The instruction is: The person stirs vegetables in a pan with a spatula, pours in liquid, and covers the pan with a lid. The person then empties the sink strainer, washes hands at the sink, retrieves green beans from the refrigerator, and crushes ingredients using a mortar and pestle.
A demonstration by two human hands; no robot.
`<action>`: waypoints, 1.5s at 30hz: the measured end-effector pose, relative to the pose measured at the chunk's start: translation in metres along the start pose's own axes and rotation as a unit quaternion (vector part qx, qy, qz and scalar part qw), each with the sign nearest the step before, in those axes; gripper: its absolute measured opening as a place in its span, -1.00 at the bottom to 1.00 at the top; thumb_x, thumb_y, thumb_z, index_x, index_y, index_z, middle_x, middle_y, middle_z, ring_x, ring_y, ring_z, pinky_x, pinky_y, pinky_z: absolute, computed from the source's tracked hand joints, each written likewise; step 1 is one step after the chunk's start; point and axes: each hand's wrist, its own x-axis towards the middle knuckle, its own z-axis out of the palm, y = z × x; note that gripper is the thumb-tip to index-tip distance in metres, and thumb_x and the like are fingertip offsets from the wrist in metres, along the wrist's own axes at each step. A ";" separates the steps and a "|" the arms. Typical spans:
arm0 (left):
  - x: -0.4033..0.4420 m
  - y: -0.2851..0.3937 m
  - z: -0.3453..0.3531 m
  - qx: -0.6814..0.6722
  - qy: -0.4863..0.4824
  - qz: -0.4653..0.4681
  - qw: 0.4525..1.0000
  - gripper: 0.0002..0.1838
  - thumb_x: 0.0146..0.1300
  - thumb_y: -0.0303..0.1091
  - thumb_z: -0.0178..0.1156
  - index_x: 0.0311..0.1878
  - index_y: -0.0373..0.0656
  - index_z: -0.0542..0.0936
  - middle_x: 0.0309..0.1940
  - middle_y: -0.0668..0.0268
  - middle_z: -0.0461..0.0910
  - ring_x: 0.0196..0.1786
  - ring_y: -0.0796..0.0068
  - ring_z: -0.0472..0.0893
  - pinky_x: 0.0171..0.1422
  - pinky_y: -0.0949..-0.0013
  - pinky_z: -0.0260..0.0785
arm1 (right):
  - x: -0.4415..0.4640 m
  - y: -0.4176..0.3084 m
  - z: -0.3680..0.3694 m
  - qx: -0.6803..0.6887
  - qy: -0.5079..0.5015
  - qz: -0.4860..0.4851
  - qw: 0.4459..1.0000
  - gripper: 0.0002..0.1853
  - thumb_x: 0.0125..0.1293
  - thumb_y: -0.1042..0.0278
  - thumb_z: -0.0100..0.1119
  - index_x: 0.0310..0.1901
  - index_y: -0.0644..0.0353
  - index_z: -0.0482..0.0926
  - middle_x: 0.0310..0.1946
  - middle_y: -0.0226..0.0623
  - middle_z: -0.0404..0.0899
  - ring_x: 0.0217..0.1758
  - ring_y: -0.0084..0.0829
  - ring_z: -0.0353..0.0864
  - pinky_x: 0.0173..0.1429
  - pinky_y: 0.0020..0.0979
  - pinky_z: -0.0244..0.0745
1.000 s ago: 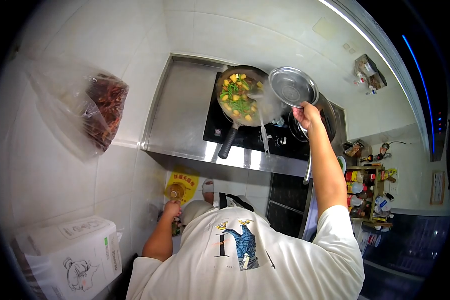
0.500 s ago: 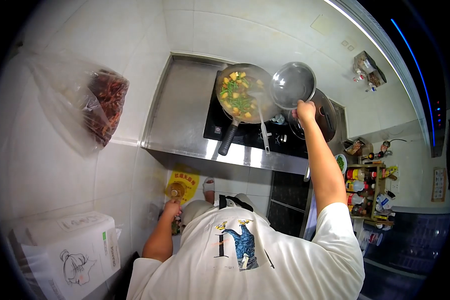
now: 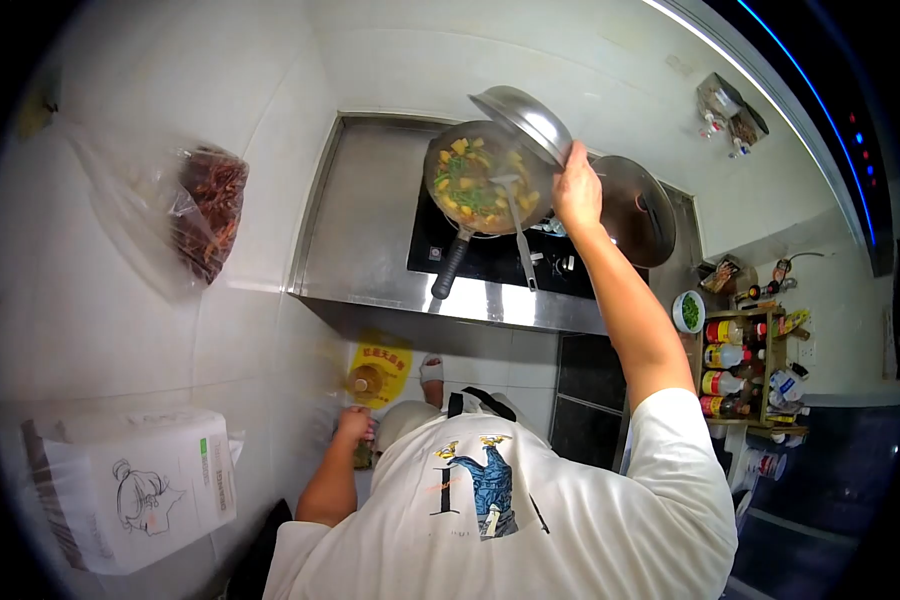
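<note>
My right hand [image 3: 577,190] grips the edge of a shiny metal bowl [image 3: 532,120], tilted over the far right side of a wok [image 3: 437,165]. In the wok are yellow chunks and green pieces [image 3: 473,185] in sauce. A spatula [image 3: 521,240] leans in it, its handle over the stove front. The wok's black handle [image 3: 452,265] points toward me. My left hand [image 3: 353,424] hangs low beside my leg with fingers curled; whether anything is inside them is hidden. Near it, lower down, are a bottle of amber liquid [image 3: 365,380] and a yellow bag [image 3: 388,360].
A second, dark pan [image 3: 630,215] sits at the right of the stove [image 3: 490,262]. Further right are a bowl of chopped greens [image 3: 688,312] and a rack [image 3: 760,365] of sauce bottles. A bag of dried chillies [image 3: 210,215] hangs on the left wall, above a white tissue pack [image 3: 155,490].
My right hand has moved left with the metal bowl and tipped it over, so its outer side now shows above the wok. My left hand has shifted slightly.
</note>
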 end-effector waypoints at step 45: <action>-0.082 0.011 0.118 0.126 -0.047 0.071 0.988 -0.66 0.35 -0.07 0.02 -0.13 -0.17 0.52 -0.50 0.32 0.55 -0.58 0.52 0.49 -0.51 0.45 0.37 | -0.430 0.189 -0.099 0.389 -0.222 0.635 0.630 -0.66 0.30 0.05 0.11 -0.12 0.17 0.46 -0.49 -0.28 0.58 -0.51 -0.52 0.54 -0.55 -0.49 0.42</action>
